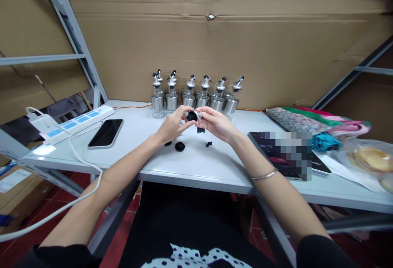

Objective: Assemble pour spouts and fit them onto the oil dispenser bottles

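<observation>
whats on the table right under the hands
Small black parts: a round cap, a small piece, another. The left hand partly covers one more.

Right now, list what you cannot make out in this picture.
Head view:
- Small black and silver part: mostly covered by fingers of the left hand and right hand.
- Tablet screen: blurred out by a mosaic patch.
- Small black pieces on the table: too small to identify.
- Bag: cut by the right edge.
</observation>
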`<state>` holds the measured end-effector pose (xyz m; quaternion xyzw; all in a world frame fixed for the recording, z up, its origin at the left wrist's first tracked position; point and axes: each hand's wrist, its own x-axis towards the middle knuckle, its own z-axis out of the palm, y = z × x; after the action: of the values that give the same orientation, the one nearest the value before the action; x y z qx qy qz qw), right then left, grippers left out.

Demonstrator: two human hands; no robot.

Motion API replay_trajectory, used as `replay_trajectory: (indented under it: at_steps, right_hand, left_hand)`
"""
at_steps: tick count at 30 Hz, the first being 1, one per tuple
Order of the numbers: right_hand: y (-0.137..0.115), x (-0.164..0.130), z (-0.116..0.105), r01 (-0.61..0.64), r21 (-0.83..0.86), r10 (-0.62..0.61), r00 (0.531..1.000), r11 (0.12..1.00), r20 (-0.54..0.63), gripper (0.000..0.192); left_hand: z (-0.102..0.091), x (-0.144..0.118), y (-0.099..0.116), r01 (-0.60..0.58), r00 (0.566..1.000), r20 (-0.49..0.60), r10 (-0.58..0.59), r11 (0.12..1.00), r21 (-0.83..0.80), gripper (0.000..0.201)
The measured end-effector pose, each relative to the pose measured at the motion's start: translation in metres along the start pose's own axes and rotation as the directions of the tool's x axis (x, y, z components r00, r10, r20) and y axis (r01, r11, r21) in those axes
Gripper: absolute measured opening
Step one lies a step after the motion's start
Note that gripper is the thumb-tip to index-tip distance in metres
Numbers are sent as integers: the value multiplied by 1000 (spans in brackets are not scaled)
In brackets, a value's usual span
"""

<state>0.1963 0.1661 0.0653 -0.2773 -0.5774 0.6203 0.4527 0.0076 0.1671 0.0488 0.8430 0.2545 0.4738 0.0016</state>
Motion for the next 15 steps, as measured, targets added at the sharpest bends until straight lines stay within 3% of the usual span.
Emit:
replay_trajectory:
  at_steps: [5, 10, 15]
  right_hand:
    - [6, 3, 0, 100, -299, -166, 964, 949, -206, 24]
    - [4, 0, 5, 138, -406, -153, 988, 903, -5, 31]
    - [5, 0, 6, 101, -425, -113, 994, 899, -3, 32]
  left_hand:
    - [1, 0, -1, 98, 995, -13, -97, 994, 48, 34]
    - [3, -3, -5, 190, 981, 20, -191, 981, 30, 34]
    - [7, -3, -4, 92, 993, 84, -89, 995, -42, 30]
